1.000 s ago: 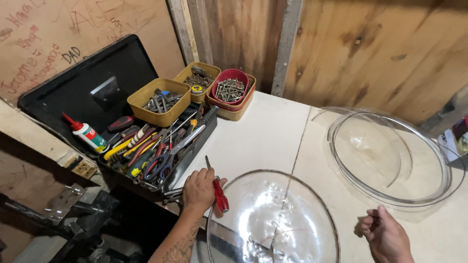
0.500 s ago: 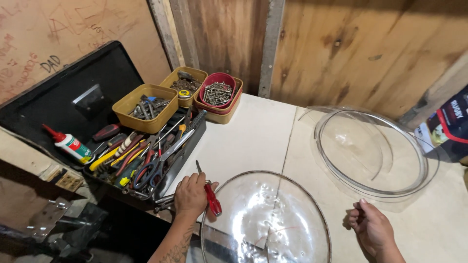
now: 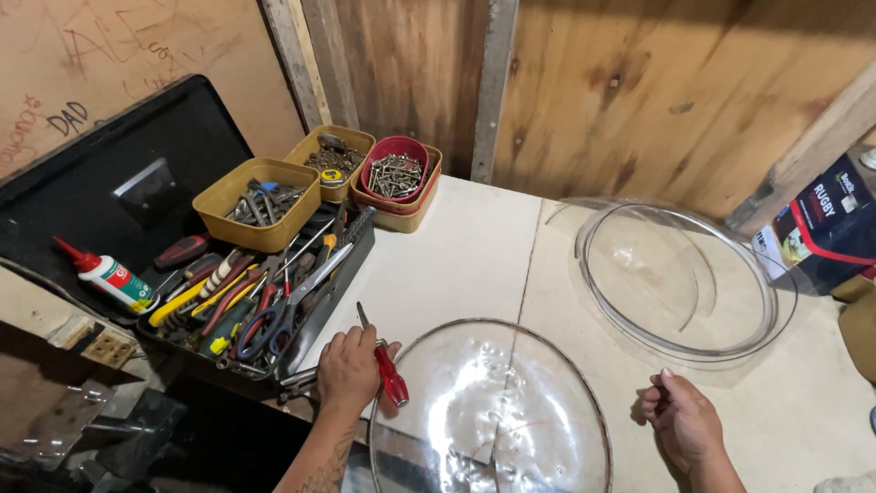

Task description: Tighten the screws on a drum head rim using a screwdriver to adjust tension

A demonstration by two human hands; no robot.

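two hands are working at a clear dome [image 3: 493, 411] lying near the table's front edge.
left hand [image 3: 347, 370] is wrapping its fingers around a red-handled screwdriver [image 3: 383, 370] just beside the dome's rim, seemingly readying the tool; right hand [image 3: 683, 422] is curling loosely, holding nothing visible. yellow trays [image 3: 265, 196] and a red tub [image 3: 394, 173] are holding bits and screws.

the near clear dome [image 3: 493, 411] runs off the bottom edge. the left hand [image 3: 347, 370] hides the red-handled screwdriver's [image 3: 391, 376] grip middle. whether the right hand [image 3: 683, 422] pinches anything is unclear.
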